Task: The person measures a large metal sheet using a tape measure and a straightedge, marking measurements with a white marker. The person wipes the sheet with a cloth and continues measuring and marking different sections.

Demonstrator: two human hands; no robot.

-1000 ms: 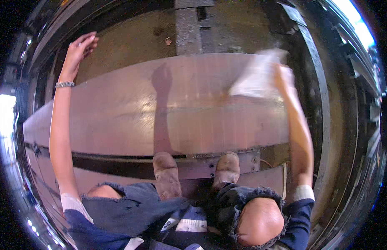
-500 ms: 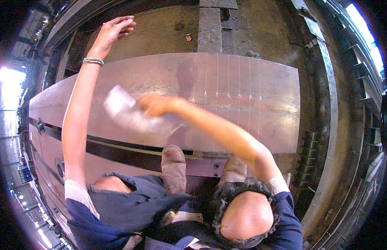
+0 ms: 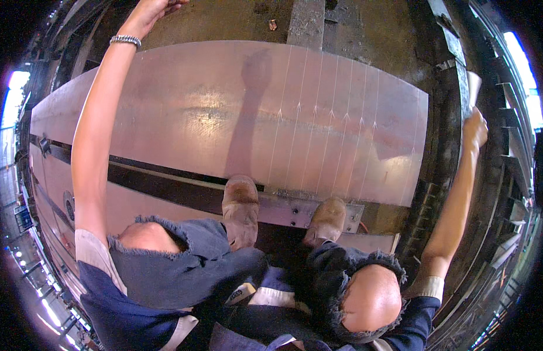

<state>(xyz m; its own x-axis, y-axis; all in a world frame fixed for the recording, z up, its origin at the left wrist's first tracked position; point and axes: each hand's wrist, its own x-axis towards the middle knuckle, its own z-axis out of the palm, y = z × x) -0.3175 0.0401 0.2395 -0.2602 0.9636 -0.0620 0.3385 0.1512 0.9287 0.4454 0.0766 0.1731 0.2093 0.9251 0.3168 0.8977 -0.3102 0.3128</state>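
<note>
My right hand [image 3: 475,130] is closed around a white rolled sheet [image 3: 473,88], held out at the far right beyond the plate. Whether the sheet is paper or cloth, I cannot make out. At the upper left my left hand [image 3: 147,14] reaches past the plate's far edge, partly cut off by the frame; its visible fingers are loosely bent and hold nothing that I can see. Between my arms lies a large flat metal plate [image 3: 184,134]. Thin white lines with arrowheads [image 3: 315,108] run across its right half.
A dark slot [image 3: 166,187] runs along the plate's near edge. My boots [image 3: 240,202] stand close to it, beside a drilled metal bar [image 3: 283,213]. Long steel beams [image 3: 450,41] line the right side. A small orange scrap [image 3: 272,25] lies on the dirty floor beyond.
My right hand has swung from above the plate's middle out to the far right with the white sheet. The left hand has risen toward the upper edge. The view has shifted slightly.
</note>
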